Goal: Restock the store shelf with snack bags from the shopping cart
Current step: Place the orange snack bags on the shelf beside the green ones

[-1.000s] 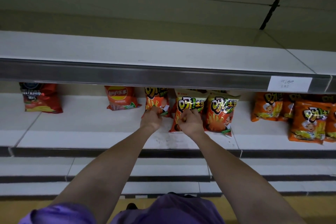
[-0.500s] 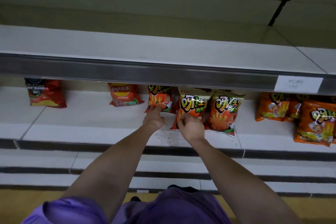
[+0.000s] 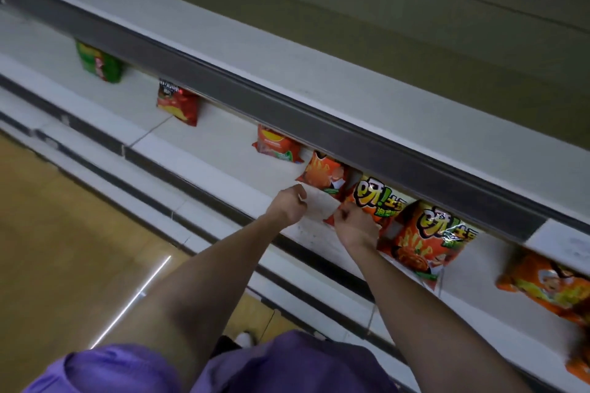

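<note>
Ana: On the white shelf (image 3: 223,150) sit lots of snack bags in a row. See the two hands?

Ben: Yes. What is the right hand (image 3: 356,228) doing?

Ana: Its fingers are curled, so its grip is closed on the bottom corner of an orange bag (image 3: 373,204) with big yellow letters. That bag stands up on the shelf, leaning back under the grey rail (image 3: 287,108).

Ben: And the left hand (image 3: 287,206)?

Ana: Its fingers are curled into a fist. It sits just in front of another orange bag (image 3: 324,175), right by that bag's bottom edge. I cannot tell if its grip holds the bag or only touches it.

Ben: What else is on the shelf?

Ana: Just right of the held bag stands one more orange bag with yellow letters (image 3: 429,241), touching it. Farther right lies an orange bag with a cartoon face (image 3: 549,285). To the left are a red bag (image 3: 276,145), then a dark red bag (image 3: 177,102), then a green bag (image 3: 99,62), each well apart.

Ben: What is under the shelf?

Ana: More white shelves, and a yellow floor (image 3: 64,249). Purple clothes (image 3: 287,364) show at the bottom.
</note>
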### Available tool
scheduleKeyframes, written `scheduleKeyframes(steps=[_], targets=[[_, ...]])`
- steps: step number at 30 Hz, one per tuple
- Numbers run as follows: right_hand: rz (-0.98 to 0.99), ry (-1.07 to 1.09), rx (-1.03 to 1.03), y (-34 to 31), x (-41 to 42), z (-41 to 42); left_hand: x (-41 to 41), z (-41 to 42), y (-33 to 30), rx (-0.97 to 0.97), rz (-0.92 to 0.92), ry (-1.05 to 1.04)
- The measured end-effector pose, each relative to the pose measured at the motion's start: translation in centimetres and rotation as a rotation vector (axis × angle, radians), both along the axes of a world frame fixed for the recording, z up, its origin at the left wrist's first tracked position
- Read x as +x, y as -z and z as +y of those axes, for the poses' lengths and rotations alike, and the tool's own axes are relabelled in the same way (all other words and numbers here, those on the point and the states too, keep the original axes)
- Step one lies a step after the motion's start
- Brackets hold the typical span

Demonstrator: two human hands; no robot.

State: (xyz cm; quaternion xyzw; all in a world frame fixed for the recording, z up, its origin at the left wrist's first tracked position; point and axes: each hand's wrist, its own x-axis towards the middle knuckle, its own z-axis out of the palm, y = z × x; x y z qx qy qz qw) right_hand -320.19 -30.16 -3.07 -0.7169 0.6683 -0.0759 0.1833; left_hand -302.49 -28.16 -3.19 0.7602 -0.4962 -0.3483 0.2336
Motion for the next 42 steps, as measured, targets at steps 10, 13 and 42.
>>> scheduleKeyframes(steps=[10, 13, 42], targets=[[-0.070, -0.280, 0.040, 0.2, -2.3, 0.5, -5.7, 1.2, -1.5, 0.032, -0.052, -0.060], [-0.119, -0.380, 0.048, 0.1, -1.9, 1.1, -5.8, 3.2, -1.8, 0.015, -0.058, -0.173], [-0.078, -1.394, 0.306, -0.7, 11.6, 30.9, -4.4, 44.6, -0.1, 0.055, 0.093, -1.367]])
